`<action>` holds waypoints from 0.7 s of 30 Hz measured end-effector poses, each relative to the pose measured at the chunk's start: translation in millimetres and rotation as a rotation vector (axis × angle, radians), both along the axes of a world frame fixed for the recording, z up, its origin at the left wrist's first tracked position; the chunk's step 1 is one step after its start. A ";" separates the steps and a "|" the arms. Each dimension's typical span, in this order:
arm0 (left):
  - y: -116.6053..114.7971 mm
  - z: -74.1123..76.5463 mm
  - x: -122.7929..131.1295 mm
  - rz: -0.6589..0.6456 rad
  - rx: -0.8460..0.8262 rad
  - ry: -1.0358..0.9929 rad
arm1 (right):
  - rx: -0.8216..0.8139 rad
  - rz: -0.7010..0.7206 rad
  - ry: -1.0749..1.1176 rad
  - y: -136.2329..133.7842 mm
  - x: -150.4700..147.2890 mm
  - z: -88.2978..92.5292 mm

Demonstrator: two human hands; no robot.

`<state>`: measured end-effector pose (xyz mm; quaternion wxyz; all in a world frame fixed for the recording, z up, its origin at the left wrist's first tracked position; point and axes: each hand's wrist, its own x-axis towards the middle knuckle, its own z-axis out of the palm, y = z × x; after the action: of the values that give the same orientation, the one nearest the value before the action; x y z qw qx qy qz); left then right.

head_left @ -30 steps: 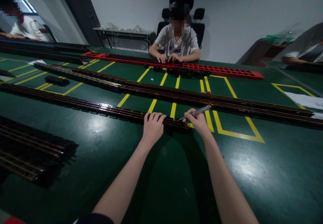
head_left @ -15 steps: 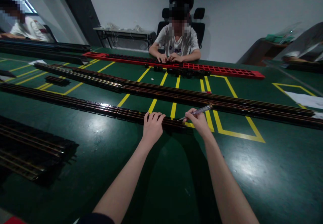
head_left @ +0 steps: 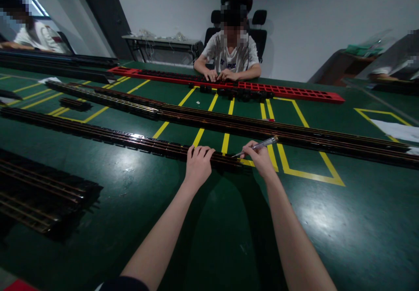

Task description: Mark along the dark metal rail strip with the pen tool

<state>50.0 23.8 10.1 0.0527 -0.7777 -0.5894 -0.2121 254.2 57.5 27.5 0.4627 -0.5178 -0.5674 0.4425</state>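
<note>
A long dark rail strip (head_left: 147, 144) runs from the far left to the middle of the green table. Near its right end my left hand (head_left: 199, 163) rests on top, fingers bent over the strip; whether they grip it is hard to tell, but they are closed around its edge. My right hand (head_left: 256, 156) pinches a screwdriver with a clear handle (head_left: 269, 142). The tool slants down to the left, and its tip is at the strip's right end.
Behind lies a longer dark rail bundle (head_left: 229, 122). More dark strips (head_left: 42, 190) are stacked at left. Across the table a person's hands (head_left: 222, 76) work at a red slotted tray (head_left: 304, 93). Two other people sit at the far left and right.
The view has shifted very slightly. Both hands keep nearly the same places, with the screwdriver still in my right hand.
</note>
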 end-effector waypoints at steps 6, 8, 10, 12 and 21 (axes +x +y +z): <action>0.3 -0.4 0.3 0.001 -0.005 0.007 | 0.012 -0.030 -0.019 0.2 2.6 0.5; 0.2 -0.2 0.4 0.003 -0.007 0.004 | 0.019 -0.047 -0.001 1.3 4.0 0.1; 0.0 0.1 0.3 0.004 -0.007 0.000 | 0.014 -0.039 0.029 2.5 4.7 -0.8; -0.2 0.3 0.1 0.002 -0.006 -0.002 | 0.009 -0.029 0.047 3.2 4.5 -1.8; 0.3 0.8 0.2 0.005 -0.013 0.000 | 0.027 -0.020 0.041 2.0 2.5 -7.2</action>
<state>50.2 24.1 11.0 0.0480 -0.7766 -0.5927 -0.2081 256.7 59.5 20.2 0.4856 -0.5078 -0.5587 0.4407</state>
